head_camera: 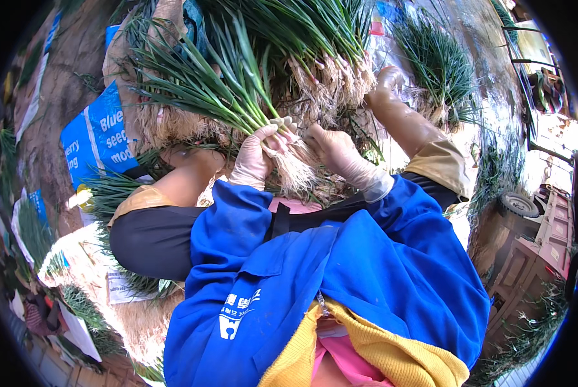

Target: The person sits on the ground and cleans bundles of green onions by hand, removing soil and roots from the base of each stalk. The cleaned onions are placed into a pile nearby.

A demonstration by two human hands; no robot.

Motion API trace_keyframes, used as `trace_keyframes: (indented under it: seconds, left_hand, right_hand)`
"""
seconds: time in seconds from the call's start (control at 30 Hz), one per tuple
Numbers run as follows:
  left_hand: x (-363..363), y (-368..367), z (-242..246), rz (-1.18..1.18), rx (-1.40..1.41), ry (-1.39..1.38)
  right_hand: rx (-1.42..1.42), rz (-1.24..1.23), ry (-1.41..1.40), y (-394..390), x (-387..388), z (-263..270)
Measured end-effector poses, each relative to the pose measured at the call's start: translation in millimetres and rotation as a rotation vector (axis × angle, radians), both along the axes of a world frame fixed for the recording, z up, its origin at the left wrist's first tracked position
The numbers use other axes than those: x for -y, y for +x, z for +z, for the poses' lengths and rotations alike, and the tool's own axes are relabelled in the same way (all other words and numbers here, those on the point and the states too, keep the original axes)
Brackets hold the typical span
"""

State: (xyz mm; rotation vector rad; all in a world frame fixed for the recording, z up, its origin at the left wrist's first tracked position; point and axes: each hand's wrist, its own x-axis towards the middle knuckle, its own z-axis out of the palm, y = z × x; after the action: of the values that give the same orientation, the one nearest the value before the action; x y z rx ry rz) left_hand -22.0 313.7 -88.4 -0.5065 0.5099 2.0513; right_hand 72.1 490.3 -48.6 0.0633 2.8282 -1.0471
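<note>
My left hand, in a pale thin glove, is shut around the lower stems of a bunch of green garlic. The long green leaves fan up and to the left, and the pinkish bulbs and pale stringy roots hang below my fingers. Close beside those roots is my gloved right hand, its fingers curled inward. Whether they pinch any root or skin is hidden. Just beyond my hands lies a thick pile of garlic plants, roots towards me. Another rooted heap lies to the left, partly behind the held bunch.
My bent legs flank the work, the right foot beside the pile. A blue printed sack lies left. More garlic bundles rest at the upper right and more leaves by my left knee. A reddish cargo vehicle stands far right.
</note>
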Motion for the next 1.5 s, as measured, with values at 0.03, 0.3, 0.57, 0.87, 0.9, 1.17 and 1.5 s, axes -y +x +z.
trace_keyframes:
  seconds: [0.03, 0.3, 0.57, 0.87, 0.9, 1.17, 1.5]
  left_hand:
    - [0.4, 1.9, -0.6, 0.038, 0.031, 0.022]
    - [11.9, 2.8, -5.6, 0.012, 0.093, 0.115]
    - [23.8, 2.0, 2.7, -0.062, -0.126, 0.047]
    - [6.1, -6.8, 0.9, 0.037, 0.133, 0.169]
    - [5.3, -7.2, 3.5, 0.067, 0.086, 0.154]
    - [35.0, -41.6, 19.2, 0.283, -0.032, 0.32]
    - [8.0, -26.4, 0.7, 0.097, -0.052, -0.004]
  right_hand:
    - [0.193, 0.071, 0.133, 4.1, -8.4, -0.7]
    - [-0.153, 0.01, 0.024, -44.7, -22.6, -5.4]
    - [0.383, 0.097, -0.305, -70.4, -18.2, 11.8]
    - [0.68, -0.134, -1.079, -23.1, -2.5, 30.5]
    - [0.758, -0.2, -1.262, -23.2, 7.9, 27.5]
    - [0.953, -0.043, -0.467, 15.4, -79.1, -0.6]
    - [0.324, -0.317, 0.542, -118.4, -53.9, -37.2]
